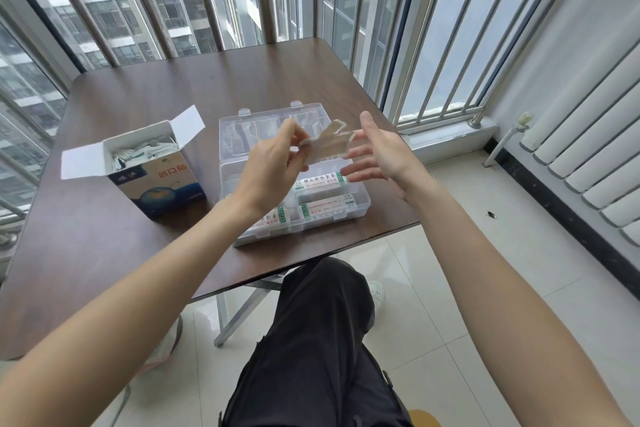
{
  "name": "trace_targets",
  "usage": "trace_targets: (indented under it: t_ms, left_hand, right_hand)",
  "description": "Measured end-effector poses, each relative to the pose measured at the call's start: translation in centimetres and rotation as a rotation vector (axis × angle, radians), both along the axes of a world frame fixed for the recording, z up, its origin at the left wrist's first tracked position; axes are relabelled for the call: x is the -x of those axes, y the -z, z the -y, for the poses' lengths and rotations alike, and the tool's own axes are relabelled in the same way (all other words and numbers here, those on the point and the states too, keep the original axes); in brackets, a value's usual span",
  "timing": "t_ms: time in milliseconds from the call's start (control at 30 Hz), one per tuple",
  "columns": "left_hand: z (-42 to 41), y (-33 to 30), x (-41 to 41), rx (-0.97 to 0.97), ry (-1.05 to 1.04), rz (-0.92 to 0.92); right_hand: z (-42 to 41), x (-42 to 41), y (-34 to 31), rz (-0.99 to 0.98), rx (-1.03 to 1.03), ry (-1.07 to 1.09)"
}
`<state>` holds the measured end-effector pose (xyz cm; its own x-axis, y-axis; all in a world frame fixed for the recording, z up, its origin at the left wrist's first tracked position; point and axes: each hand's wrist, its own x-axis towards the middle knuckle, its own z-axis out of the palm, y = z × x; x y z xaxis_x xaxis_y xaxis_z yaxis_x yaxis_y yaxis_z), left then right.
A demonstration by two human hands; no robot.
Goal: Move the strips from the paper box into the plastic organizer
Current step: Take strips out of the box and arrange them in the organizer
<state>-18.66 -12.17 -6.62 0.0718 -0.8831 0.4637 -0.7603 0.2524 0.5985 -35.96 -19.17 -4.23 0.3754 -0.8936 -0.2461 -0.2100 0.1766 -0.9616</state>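
My left hand (273,163) pinches a small bunch of beige strips (329,146) and holds them in the air above the clear plastic organizer (360,199). My right hand (377,152) is just to the right of the strips, palm turned toward them, fingers straight and spread; its fingertips are at the strips' right end. The organizer lies open on the table with its lid flat at the far side, and stacks of white wrapped strips (322,206) fill its near compartments. The open paper box (156,170) stands to the left, flaps up, with several white strips inside.
The dark brown folding table (104,253) stands against a barred window. The organizer sits close to the table's near right edge. My legs in black trousers (311,340) are under the front edge. A white radiator (588,149) lines the right wall.
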Motion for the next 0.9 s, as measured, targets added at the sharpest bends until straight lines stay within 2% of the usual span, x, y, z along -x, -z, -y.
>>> trace_targets:
  t_ms: [67,167,233,333,500,633,733,900]
  left_hand:
    - [0.0,0.0,-0.1,0.020,-0.004,0.026]
    - [0.1,0.2,-0.5,0.087,0.031,0.195]
    - [0.1,0.3,-0.8,0.118,0.054,0.316]
    - [0.0,0.4,-1.1,0.064,0.084,0.360]
    - [-0.4,0.2,-1.4,-0.171,0.200,0.205]
    - [-0.1,-0.6,-1.0,-0.344,0.117,0.128]
    - [0.4,-0.7,-0.7,-0.403,0.061,0.074]
    - [1.1,-0.9,-0.7,-0.440,0.076,-0.175]
  right_hand:
    - [0.2,-0.3,-0.3,0.063,-0.051,-0.019]
    - [0.7,-0.7,-0.4,0.109,-0.025,-0.087]
    - [0.9,-0.8,-0.1,0.101,0.031,-0.122]
    - [1.2,-0.5,0.3,0.036,0.112,-0.182]
    - [1.2,0.1,0.6,-0.021,0.214,-0.234]
    - [0.7,0.0,1.1,0.039,0.264,-0.235]
    - [0.4,-0.4,1.2,0.088,0.290,-0.210]
    - [0.6,-0.6,1.6,0.039,0.348,-0.143]
